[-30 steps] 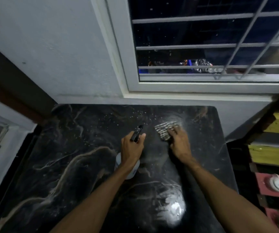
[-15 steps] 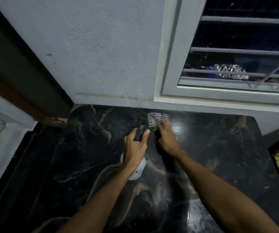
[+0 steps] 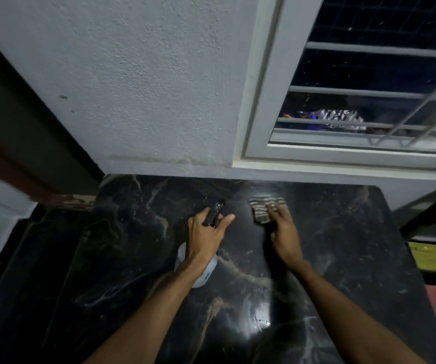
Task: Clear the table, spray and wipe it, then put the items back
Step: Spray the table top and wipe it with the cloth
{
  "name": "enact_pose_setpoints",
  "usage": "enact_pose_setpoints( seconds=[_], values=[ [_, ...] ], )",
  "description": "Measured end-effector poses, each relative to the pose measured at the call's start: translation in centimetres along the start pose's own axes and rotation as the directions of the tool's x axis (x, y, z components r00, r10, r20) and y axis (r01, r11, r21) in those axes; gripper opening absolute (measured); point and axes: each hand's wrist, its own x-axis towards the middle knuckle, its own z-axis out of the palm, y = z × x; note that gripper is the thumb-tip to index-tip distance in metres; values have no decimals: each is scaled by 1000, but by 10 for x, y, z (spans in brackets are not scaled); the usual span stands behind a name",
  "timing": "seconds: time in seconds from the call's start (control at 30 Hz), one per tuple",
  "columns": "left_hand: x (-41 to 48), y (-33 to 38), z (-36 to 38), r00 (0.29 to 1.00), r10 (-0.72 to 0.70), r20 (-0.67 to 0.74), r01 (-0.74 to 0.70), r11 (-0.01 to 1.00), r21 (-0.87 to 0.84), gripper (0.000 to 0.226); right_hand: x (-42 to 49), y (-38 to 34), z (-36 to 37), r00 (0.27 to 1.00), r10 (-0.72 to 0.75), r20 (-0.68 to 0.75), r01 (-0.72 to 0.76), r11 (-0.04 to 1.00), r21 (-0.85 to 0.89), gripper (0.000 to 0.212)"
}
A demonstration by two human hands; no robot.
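A spray bottle (image 3: 207, 273) is gripped by the left hand (image 3: 206, 232) near the middle of the frame, with its black nozzle pointed toward the wall (image 3: 146, 88) and its white body partly hidden under the wrist. Just to the right, a striped cloth (image 3: 262, 210) is pressed onto the dark marbled desk (image 3: 343, 245) by the extended fingers of the right hand (image 3: 283, 233). The two hands are kept apart. A barred window (image 3: 369, 101) is seen at upper right.

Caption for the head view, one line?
Left hand grips spray bottle; right hand presses striped cloth on dark marble table.
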Motion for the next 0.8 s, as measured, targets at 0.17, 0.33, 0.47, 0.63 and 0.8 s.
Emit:
enact_pose_setpoints(
  seconds=[0.17, 0.33, 0.47, 0.63, 0.8],
  values=[
    [-16, 28, 69, 993, -28, 111, 23, 999, 47, 45, -11, 75, -54, 993, -101, 54, 110, 974, -197, 75],
    [-41, 73, 144, 989, -34, 141, 11, 987, 162, 64, -23, 149, -127, 961, 184, -209, -235, 937, -258, 55],
    [-55, 92, 201, 978, -28, 208, 7, 995, 100, 50, -29, 201, -159, 974, 137, -179, -186, 938, -294, 56],
    [-64, 113, 250, 973, -16, 228, -18, 989, 146, 55, -14, 214, -175, 929, 255, -269, -303, 940, -156, 49],
    [-60, 122, 266, 989, -44, 144, 23, 990, 142, 46, -3, 209, -166, 990, -131, -41, 118, 965, -234, 54]
  ],
)
